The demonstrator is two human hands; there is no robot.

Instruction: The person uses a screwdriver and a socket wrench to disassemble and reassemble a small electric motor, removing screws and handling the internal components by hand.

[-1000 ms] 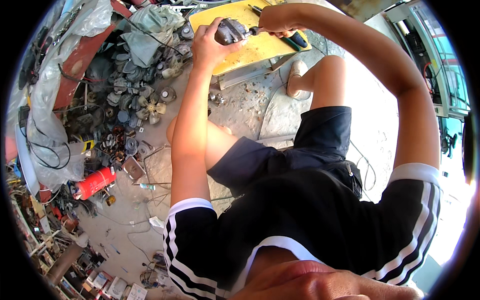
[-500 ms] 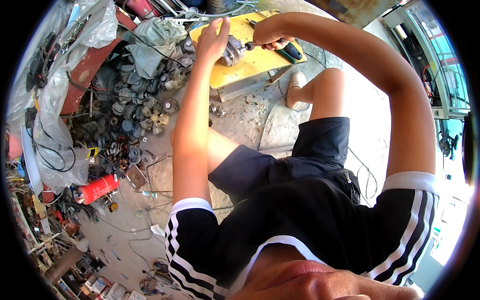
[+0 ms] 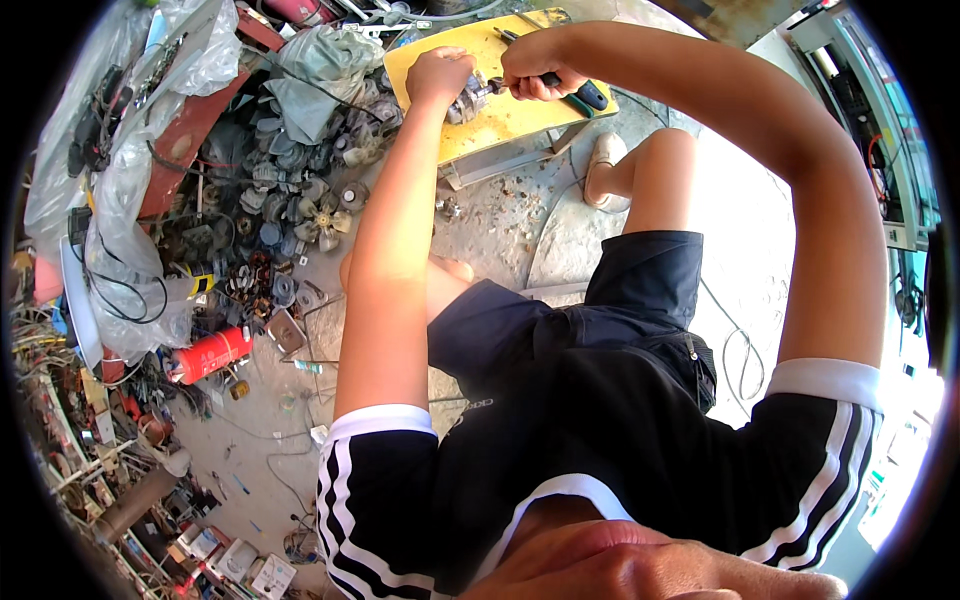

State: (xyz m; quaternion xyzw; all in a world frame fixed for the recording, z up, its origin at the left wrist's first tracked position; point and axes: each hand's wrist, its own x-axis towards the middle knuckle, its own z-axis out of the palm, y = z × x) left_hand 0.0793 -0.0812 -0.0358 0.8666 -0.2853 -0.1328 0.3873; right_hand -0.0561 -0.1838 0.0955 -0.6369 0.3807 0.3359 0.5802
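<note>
On the yellow board-topped low table (image 3: 480, 145) lies a small grey metal motor (image 3: 464, 106), partly covered by my hand. My left hand (image 3: 441, 76) is curled closed over its left and far side; the fingertips are hidden. My right hand (image 3: 540, 66) is wrapped round a screwdriver (image 3: 550, 79), whose dark handle end sticks out of the fist. Its shaft side points left at the motor, and a shiny part (image 3: 490, 87) shows between the two. Just right of my right hand lies a tool with dark and green handles (image 3: 592, 96).
A heap of used motors and fan parts (image 3: 275, 200) covers the floor on the left, with plastic sheeting (image 3: 125, 250) beside it. A red cylinder (image 3: 212, 355) lies below. Cables (image 3: 740, 345) loop over the floor at right. My foot (image 3: 606, 172) rests by the table.
My left hand has gone from extended fingers with raised thumb to curled over the motor. My right hand stays closed on the screwdriver. The whole view has shifted slightly.
</note>
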